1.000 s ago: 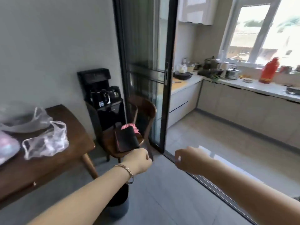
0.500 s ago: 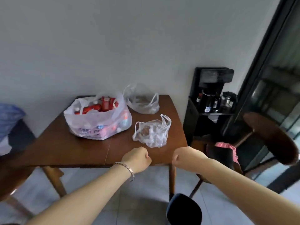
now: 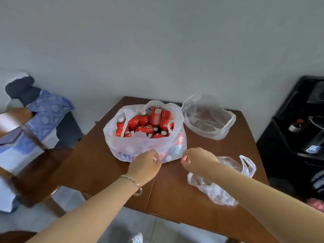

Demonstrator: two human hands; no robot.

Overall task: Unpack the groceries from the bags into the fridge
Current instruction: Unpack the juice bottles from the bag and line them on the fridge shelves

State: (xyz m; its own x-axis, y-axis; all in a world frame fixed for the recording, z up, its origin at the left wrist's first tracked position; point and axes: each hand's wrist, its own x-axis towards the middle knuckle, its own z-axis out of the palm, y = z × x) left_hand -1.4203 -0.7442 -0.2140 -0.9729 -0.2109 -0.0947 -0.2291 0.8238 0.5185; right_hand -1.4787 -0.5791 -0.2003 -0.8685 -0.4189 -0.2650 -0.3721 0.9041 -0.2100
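A wooden chair point(image 3: 33, 172) draped with blue cloth point(image 3: 43, 118) stands left of a brown wooden table point(image 3: 175, 195). On the table's middle sits an open white plastic grocery bag point(image 3: 140, 148) packed with red bottles point(image 3: 140, 123) and cartons. Just before it hover the left hand point(image 3: 144, 166) and right hand point(image 3: 198, 159), both loosely curled, holding nothing. Two empty clear bags point(image 3: 208, 118) lie to the right.

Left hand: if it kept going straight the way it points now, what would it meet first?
Most likely the full white grocery bag. The left hand, loosely curled, sits right at its near wall, with the red bottles inside beyond. Whether they already touch cannot be told from this one view.
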